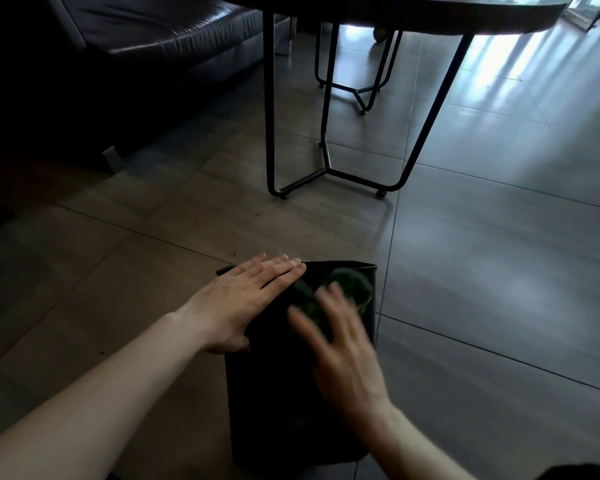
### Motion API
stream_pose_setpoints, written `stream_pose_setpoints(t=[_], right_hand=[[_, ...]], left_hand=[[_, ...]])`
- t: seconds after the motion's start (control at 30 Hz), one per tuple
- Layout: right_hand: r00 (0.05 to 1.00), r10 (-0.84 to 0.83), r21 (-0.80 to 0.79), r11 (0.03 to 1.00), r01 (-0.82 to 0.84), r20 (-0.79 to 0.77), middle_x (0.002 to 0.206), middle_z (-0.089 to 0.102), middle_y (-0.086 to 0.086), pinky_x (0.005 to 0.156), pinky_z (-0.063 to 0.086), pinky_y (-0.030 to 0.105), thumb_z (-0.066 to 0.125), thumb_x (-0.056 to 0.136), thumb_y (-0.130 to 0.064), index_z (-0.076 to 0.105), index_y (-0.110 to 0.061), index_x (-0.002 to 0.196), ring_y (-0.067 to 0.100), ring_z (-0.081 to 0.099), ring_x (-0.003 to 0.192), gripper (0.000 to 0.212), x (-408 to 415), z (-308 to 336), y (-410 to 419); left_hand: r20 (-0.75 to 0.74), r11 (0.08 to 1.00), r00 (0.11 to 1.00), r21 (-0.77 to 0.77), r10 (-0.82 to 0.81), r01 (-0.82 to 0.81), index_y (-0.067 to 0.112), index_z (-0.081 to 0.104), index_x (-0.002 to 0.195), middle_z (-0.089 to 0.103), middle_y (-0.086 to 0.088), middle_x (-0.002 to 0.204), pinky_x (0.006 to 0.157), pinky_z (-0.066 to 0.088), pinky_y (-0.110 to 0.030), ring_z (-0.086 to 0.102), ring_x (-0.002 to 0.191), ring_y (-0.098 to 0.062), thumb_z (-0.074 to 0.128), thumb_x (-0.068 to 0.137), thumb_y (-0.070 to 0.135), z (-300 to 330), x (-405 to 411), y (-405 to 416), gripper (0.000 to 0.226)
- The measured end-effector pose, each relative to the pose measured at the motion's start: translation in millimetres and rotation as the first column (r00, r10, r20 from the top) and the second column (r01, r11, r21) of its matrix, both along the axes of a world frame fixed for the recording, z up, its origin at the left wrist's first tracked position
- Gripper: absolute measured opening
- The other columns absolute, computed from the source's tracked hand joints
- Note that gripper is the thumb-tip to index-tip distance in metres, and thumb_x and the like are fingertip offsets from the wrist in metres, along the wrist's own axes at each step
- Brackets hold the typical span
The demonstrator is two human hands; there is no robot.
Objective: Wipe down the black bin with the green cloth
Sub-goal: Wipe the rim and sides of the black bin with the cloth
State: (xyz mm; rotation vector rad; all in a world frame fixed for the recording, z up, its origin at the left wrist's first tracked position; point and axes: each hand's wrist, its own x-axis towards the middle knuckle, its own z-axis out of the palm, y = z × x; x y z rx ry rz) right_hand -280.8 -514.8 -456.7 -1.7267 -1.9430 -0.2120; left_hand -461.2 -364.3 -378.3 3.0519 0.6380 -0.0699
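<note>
The black bin (pixel 274 393) lies on the tiled floor in the lower middle of the head view, one broad side facing up. My left hand (pixel 243 299) rests flat on its upper left part, fingers together and stretched toward the far rim. My right hand (pixel 340 344) is blurred with motion and presses the green cloth (pixel 343 285) against the bin's upper right part, fingers spread over it. Most of the cloth shows beyond my fingertips, bunched near the far edge.
A round dark table (pixel 413 12) on thin black metal legs (pixel 271 133) stands just beyond the bin. A second metal frame (pixel 361 88) is behind it. A dark leather sofa (pixel 136 39) fills the upper left. Bare tiles stretch away to the right.
</note>
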Motion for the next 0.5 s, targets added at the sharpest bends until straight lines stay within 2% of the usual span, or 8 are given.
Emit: stream_pose_setpoints(t=[0.07, 0.1, 0.17, 0.23, 0.3, 0.33, 0.43, 0.5], right_hand=[[0.941, 0.264, -0.045, 0.964, -0.261, 0.213, 0.155, 0.043, 0.022, 0.115, 0.038, 0.060, 0.055, 0.102, -0.022, 0.047, -0.027, 0.150, 0.044, 0.023, 0.152, 0.048, -20, -42, -32], [0.850, 0.403, -0.136, 0.915, -0.380, 0.338, 0.156, 0.042, 0.019, 0.114, 0.040, 0.056, 0.051, 0.105, -0.028, 0.045, -0.028, 0.149, 0.044, 0.022, 0.152, 0.045, -30, -59, -46], [0.712, 0.480, -0.341, 0.875, -0.344, 0.513, 0.155, 0.040, 0.010, 0.110, 0.049, 0.043, 0.050, 0.097, -0.059, 0.041, -0.026, 0.143, 0.039, 0.031, 0.149, 0.057, -34, -74, -60], [0.796, 0.464, -0.396, 0.864, -0.310, 0.389, 0.148, 0.049, -0.001, 0.113, 0.043, 0.037, 0.041, 0.078, -0.086, 0.045, -0.030, 0.134, 0.017, 0.050, 0.137, 0.080, -23, -65, -54], [0.702, 0.503, -0.306, 0.864, -0.399, 0.504, 0.158, 0.043, 0.006, 0.121, 0.028, 0.051, 0.043, 0.103, -0.057, 0.045, -0.035, 0.141, 0.028, 0.040, 0.147, 0.044, -5, -56, -52], [0.719, 0.491, -0.251, 0.871, -0.423, 0.492, 0.162, 0.037, 0.012, 0.123, 0.023, 0.053, 0.044, 0.108, -0.038, 0.044, -0.036, 0.145, 0.034, 0.030, 0.152, 0.037, 8, -47, -47], [0.969, 0.189, -0.056, 0.982, -0.182, 0.159, 0.166, 0.026, 0.017, 0.123, 0.025, 0.056, 0.052, 0.104, -0.034, 0.043, -0.035, 0.152, 0.037, 0.017, 0.156, 0.048, 31, -4, -10], [0.999, -0.020, -0.056, 0.998, 0.019, -0.031, 0.166, 0.024, 0.019, 0.120, 0.029, 0.059, 0.053, 0.102, -0.038, 0.045, -0.035, 0.151, 0.037, 0.013, 0.156, 0.050, 31, 16, 11]], left_hand=[[-0.013, 1.000, 1.000, 0.005, 0.000, 0.000, 0.026, -0.012, 0.159, -0.001, 0.008, 0.169, 0.125, -0.004, -0.029, -0.005, 0.154, -0.008, 0.085, 0.060, 0.043, 0, 0, 1, 0.139], [-0.024, 1.000, 1.000, 0.002, 0.000, 0.000, 0.027, -0.013, 0.158, -0.003, 0.010, 0.168, 0.125, -0.004, -0.029, -0.006, 0.154, -0.007, 0.089, 0.056, 0.046, 0, 0, 1, 0.146], [-0.028, 1.000, 1.000, -0.007, -0.005, 0.005, 0.028, -0.014, 0.158, -0.004, 0.011, 0.168, 0.125, -0.003, -0.029, -0.007, 0.154, -0.007, 0.092, 0.049, 0.050, 0, 0, 1, 0.154], [-0.029, 1.000, 1.000, -0.008, -0.005, 0.005, 0.028, -0.015, 0.158, -0.003, 0.010, 0.168, 0.125, 0.000, -0.031, -0.006, 0.154, -0.007, 0.093, 0.048, 0.050, 0, -1, 1, 0.155], [-0.028, 1.000, 1.000, -0.006, 0.006, -0.006, 0.028, -0.014, 0.158, -0.003, 0.010, 0.168, 0.125, -0.002, -0.030, -0.007, 0.154, -0.007, 0.093, 0.048, 0.049, 1, -1, 2, 0.155], [-0.026, 1.000, 1.000, -0.006, 0.009, -0.009, 0.028, -0.014, 0.158, -0.003, 0.010, 0.168, 0.124, -0.005, -0.028, -0.006, 0.153, -0.006, 0.092, 0.049, 0.049, 1, -1, 2, 0.154], [-0.017, 1.000, 1.000, -0.006, 0.009, -0.009, 0.027, -0.012, 0.158, -0.001, 0.010, 0.168, 0.123, -0.009, -0.025, -0.004, 0.153, -0.006, 0.091, 0.051, 0.045, 2, 0, 3, 0.150], [-0.009, 1.000, 1.000, -0.009, 0.010, -0.010, 0.027, -0.011, 0.159, 0.000, 0.010, 0.168, 0.123, -0.007, -0.026, -0.003, 0.154, -0.006, 0.089, 0.054, 0.044, 2, 1, 3, 0.146]])
